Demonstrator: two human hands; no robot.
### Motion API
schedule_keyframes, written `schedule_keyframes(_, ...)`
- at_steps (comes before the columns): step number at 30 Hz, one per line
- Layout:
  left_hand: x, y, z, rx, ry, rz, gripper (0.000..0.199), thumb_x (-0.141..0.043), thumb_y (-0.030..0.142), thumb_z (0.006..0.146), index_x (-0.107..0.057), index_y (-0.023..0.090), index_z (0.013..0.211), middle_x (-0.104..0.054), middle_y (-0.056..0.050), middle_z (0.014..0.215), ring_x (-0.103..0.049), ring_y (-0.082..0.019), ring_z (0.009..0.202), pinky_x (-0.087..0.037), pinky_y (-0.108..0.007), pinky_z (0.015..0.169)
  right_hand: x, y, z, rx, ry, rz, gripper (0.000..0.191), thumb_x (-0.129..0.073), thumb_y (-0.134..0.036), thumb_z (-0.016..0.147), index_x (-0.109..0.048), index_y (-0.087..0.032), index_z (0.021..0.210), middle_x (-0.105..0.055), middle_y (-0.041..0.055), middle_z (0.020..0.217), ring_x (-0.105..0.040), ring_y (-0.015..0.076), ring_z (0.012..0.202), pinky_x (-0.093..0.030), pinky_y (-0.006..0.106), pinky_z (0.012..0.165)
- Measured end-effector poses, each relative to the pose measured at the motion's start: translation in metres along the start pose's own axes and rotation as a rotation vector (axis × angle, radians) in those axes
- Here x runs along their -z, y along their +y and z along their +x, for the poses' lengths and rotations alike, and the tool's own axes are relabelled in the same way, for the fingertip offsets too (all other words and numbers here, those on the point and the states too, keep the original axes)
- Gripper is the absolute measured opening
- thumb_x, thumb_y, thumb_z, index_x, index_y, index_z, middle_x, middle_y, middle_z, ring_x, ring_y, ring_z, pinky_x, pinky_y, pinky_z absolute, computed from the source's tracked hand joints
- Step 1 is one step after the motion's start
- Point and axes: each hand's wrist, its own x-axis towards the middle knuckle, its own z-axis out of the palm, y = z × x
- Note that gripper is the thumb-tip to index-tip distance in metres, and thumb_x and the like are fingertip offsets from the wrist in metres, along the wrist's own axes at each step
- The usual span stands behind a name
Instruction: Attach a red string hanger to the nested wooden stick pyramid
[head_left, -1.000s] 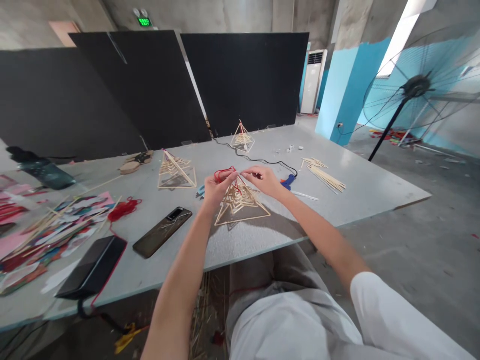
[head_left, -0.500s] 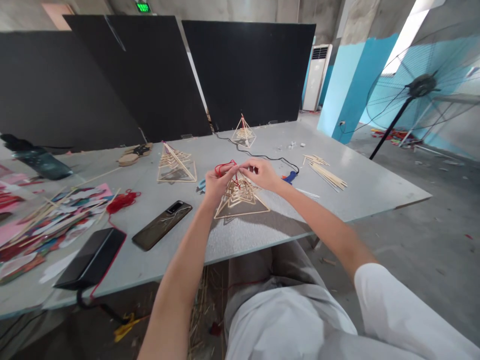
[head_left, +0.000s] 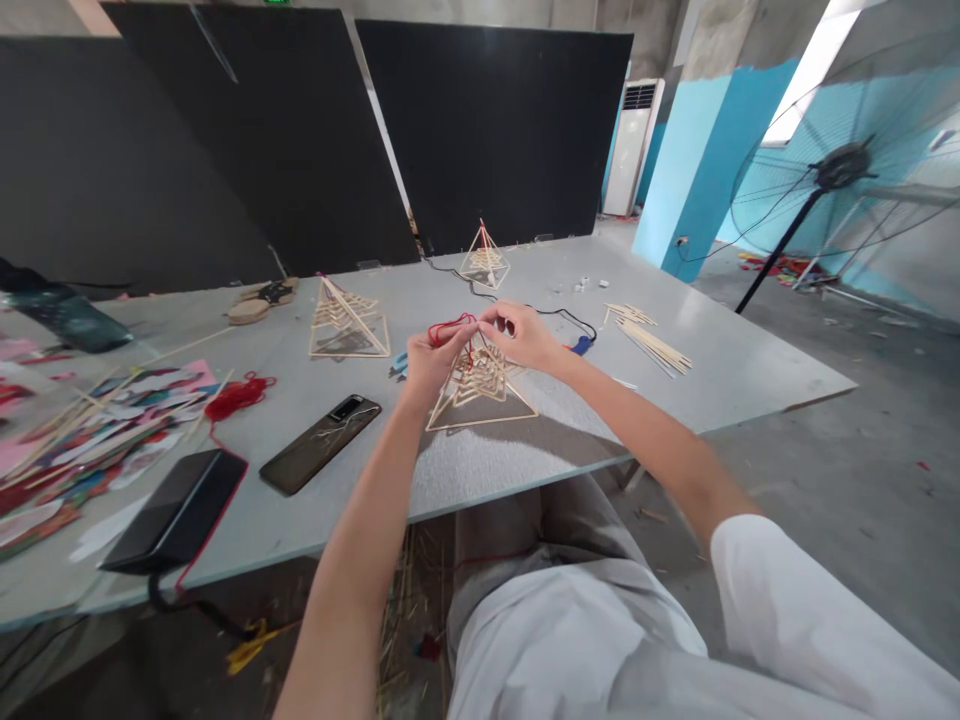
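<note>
A pyramid frame of thin wooden sticks [head_left: 484,420] stands on the table in front of me, with smaller stick squares stacked inside it. My left hand [head_left: 435,360] is closed at its tip, with loops of red yarn [head_left: 448,326] over the fingers. Fingertip to fingertip with it, my right hand [head_left: 521,335] pinches at the pyramid's peak. What lies between its fingertips is too small to make out, though red yarn runs down there. Both hands cover the peak.
Two similar stick pyramids stand farther back, one at left [head_left: 349,325] and one at centre [head_left: 484,262]. A phone [head_left: 319,448], a black box-shaped object [head_left: 176,510] and a red yarn bundle [head_left: 238,397] lie at left. Loose sticks [head_left: 652,340] and a blue glue gun [head_left: 581,345] are at right.
The view has tipped slightly downward. My hands stay together at the peak, their fingertips shifted only a little, and the red yarn is still looped on the left hand.
</note>
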Motion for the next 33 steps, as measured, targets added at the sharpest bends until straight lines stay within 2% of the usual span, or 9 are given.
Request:
schedule_keyframes(8,0.001,-0.001,0.002,-0.050,0.001,0.039,0.041,-0.097,0.057,0.069,-0.090,0.020,0.086,-0.083,-0.006,0.083,-0.073,-0.022,0.082,-0.060,-0.037,0.084,-0.001,0.006,0.000,-0.074,-0.003,0.032,0.016,-0.067,-0.035,0.097,-0.075,-0.021,0.095,-0.074,0.0039,0.091,-0.057,0.0168,0.075,-0.047,0.032,0.073)
schedule_keyframes(15,-0.001,0.003,-0.001,-0.002,0.011,0.013,0.046,-0.097,0.060,0.067,-0.089,0.018,0.084,-0.079,-0.003,0.077,-0.067,-0.019,0.074,-0.054,-0.032,0.074,-0.003,0.005,0.001,-0.064,0.005,0.062,0.021,-0.066,-0.038,0.098,-0.075,-0.019,0.095,-0.073,0.0049,0.092,-0.056,0.0168,0.076,-0.045,0.032,0.073)
schedule_keyframes(19,0.000,0.006,0.000,0.004,-0.010,0.023,0.050,-0.098,0.062,0.064,-0.090,0.018,0.085,-0.081,-0.004,0.080,-0.067,-0.018,0.074,-0.054,-0.030,0.074,0.000,0.005,0.004,-0.078,-0.019,0.094,0.021,-0.067,-0.038,0.096,-0.075,-0.019,0.094,-0.072,0.0048,0.091,-0.054,0.0165,0.075,-0.043,0.032,0.071)
schedule_keyframes(22,0.001,0.007,0.001,-0.008,-0.015,0.020,0.052,-0.099,0.064,0.062,-0.090,0.018,0.085,-0.082,-0.005,0.081,-0.068,-0.018,0.075,-0.055,-0.030,0.075,0.010,0.005,0.013,-0.003,-0.102,0.070,0.019,-0.067,-0.035,0.095,-0.075,-0.018,0.092,-0.070,0.0043,0.087,-0.053,0.0168,0.075,-0.042,0.033,0.071)
schedule_keyframes(27,0.000,0.008,0.000,0.041,-0.029,0.002,0.056,-0.098,0.068,0.061,-0.089,0.017,0.082,-0.077,-0.003,0.071,-0.063,-0.016,0.066,-0.051,-0.028,0.064,0.033,0.001,0.043,0.138,-0.306,-0.020,0.019,-0.069,-0.036,0.092,-0.076,-0.018,0.089,-0.068,0.0032,0.082,-0.050,0.0161,0.074,-0.042,0.034,0.074)
schedule_keyframes(30,0.000,0.006,0.000,0.041,-0.051,-0.010,0.052,-0.098,0.065,0.062,-0.087,0.017,0.078,-0.076,-0.003,0.071,-0.062,-0.015,0.066,-0.050,-0.029,0.065,0.038,-0.001,0.058,0.136,-0.410,0.014,0.023,-0.070,-0.038,0.090,-0.076,-0.016,0.090,-0.066,0.0024,0.080,-0.048,0.0146,0.071,-0.040,0.032,0.071)
schedule_keyframes(33,0.000,0.004,0.002,0.023,-0.045,-0.014,0.050,-0.099,0.062,0.062,-0.086,0.017,0.078,-0.077,-0.005,0.075,-0.064,-0.017,0.071,-0.052,-0.030,0.070,0.039,-0.002,0.066,0.063,-0.506,0.075,0.026,-0.070,-0.041,0.089,-0.075,-0.015,0.091,-0.064,0.0007,0.076,-0.046,0.0132,0.068,-0.037,0.031,0.067)
